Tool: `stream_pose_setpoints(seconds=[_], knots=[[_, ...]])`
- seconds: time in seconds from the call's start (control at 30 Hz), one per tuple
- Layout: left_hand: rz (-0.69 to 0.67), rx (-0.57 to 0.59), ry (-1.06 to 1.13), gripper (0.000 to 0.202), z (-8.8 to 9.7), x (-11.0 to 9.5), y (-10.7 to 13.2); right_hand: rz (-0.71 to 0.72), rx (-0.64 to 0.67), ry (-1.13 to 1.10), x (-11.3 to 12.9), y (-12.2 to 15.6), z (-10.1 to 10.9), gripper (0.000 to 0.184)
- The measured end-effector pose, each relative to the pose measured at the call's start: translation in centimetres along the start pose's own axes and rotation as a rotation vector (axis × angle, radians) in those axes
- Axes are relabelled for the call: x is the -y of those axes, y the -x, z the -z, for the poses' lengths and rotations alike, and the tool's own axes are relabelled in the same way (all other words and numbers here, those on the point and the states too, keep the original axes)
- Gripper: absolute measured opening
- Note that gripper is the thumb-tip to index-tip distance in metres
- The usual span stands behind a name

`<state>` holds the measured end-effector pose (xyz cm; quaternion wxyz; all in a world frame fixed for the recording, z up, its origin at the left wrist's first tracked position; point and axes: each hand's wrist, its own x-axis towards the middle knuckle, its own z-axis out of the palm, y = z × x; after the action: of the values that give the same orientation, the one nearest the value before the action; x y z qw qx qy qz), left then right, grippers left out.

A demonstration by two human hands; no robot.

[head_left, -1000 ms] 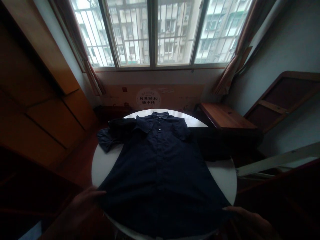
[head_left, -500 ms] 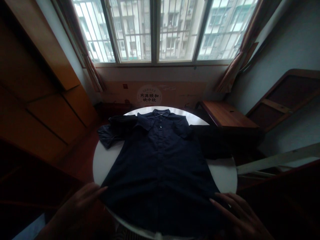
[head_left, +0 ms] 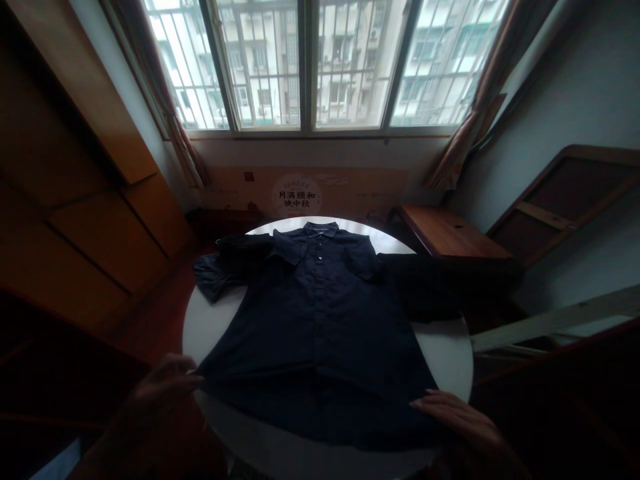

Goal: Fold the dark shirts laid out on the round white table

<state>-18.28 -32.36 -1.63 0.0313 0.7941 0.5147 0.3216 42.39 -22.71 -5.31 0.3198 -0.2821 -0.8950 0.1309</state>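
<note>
Navy short-sleeved button shirt (head_left: 315,320), spread out on the round white surface (head_left: 447,357).
Your left hand (head_left: 160,393) has its fingers clenched on the shirt's lower corner; your right hand (head_left: 463,423) rests at the far hem, fingers extended and released.

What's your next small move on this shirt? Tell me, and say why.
Probably slide the right hand under the edge of the navy short-sleeved shirt, level with the left hand. The left hand appears to pinch the shirt's side edge, while the right lies on top of the cloth, and a crease crosses the lower front, so an even two-handed hold would likely help.
</note>
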Motion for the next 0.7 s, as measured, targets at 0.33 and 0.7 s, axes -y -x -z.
stream_pose_setpoints(seconds=[0.33, 0.7], knots=[[0.221, 0.098, 0.209, 0.025, 0.6, -1.3, -2.2, -0.113, 0.163, -0.254, 1.2, -3.3, 3.3, 0.030], [0.190, 0.299, 0.244, 0.030, 2.0, -2.2, -2.6, -0.217, 0.117, -0.121, 1.7, -1.2, 3.5, 0.032]])
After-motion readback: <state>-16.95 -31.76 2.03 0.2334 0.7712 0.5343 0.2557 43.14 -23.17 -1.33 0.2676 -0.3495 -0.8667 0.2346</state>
